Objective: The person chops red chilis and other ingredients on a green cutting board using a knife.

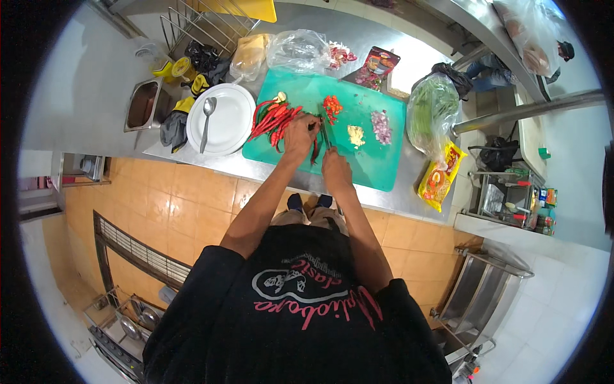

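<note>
A green cutting board (377,173) lies on the steel counter in front of me. My right hand (336,169) is closed round the handle of a knife (325,136), its blade pointing away from me. Close to the blade, my left hand (300,136) has its fingers curled over a red chili (315,152), one end of which sticks out towards me. A pile of whole red chilies (268,121) lies left of that hand. Beyond the blade sit chopped red pieces (332,107). Chopped garlic (355,135) and diced shallot (382,127) form separate heaps on the right.
A white plate (236,131) with a spoon (205,121) stands left of the board. Plastic bags (297,51) line its far side. On the right are a bag of green vegetables (433,109) and a yellow packet (441,176). A metal rack (208,29) stands at the far left.
</note>
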A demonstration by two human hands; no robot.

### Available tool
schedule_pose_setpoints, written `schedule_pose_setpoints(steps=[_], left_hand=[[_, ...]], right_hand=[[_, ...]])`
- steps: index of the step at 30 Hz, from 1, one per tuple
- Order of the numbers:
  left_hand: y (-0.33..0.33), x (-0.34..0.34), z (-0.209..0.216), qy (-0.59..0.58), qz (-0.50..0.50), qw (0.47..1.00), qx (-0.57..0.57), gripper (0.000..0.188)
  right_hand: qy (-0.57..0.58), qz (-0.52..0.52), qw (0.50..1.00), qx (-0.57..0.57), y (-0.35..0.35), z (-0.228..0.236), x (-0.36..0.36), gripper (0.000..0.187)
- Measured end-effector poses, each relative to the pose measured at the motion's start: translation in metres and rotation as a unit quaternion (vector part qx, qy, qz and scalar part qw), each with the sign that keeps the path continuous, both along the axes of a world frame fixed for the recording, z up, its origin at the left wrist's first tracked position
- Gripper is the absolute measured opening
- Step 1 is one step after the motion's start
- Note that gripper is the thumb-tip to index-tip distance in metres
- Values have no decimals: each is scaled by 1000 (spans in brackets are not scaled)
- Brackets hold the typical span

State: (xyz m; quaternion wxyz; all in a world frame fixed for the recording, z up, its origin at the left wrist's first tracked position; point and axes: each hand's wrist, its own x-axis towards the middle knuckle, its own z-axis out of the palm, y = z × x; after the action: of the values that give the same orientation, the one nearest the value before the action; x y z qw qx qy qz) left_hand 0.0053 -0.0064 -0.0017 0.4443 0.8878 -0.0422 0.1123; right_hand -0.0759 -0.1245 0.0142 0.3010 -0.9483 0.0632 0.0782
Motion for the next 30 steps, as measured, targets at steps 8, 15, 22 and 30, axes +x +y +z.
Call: schedule_pose_setpoints(steps=[8, 15, 22, 30], left_hand=[[3, -4, -7, 22, -13, 1000, 1, 19], [13, -7, -10, 7, -21, 1000, 5, 24], [17, -5, -14, 17, -20, 998, -50, 18], [13, -2, -5, 81, -27, 995, -59, 17]], right_hand=[[52, -7, 999, 0, -8, 10, -29, 29], [26, -2, 1000, -8, -4, 5, -16, 29], [63, 3, 998, 8, -13, 15, -33, 32], [44, 5, 999, 21, -11, 14, -39, 31]])
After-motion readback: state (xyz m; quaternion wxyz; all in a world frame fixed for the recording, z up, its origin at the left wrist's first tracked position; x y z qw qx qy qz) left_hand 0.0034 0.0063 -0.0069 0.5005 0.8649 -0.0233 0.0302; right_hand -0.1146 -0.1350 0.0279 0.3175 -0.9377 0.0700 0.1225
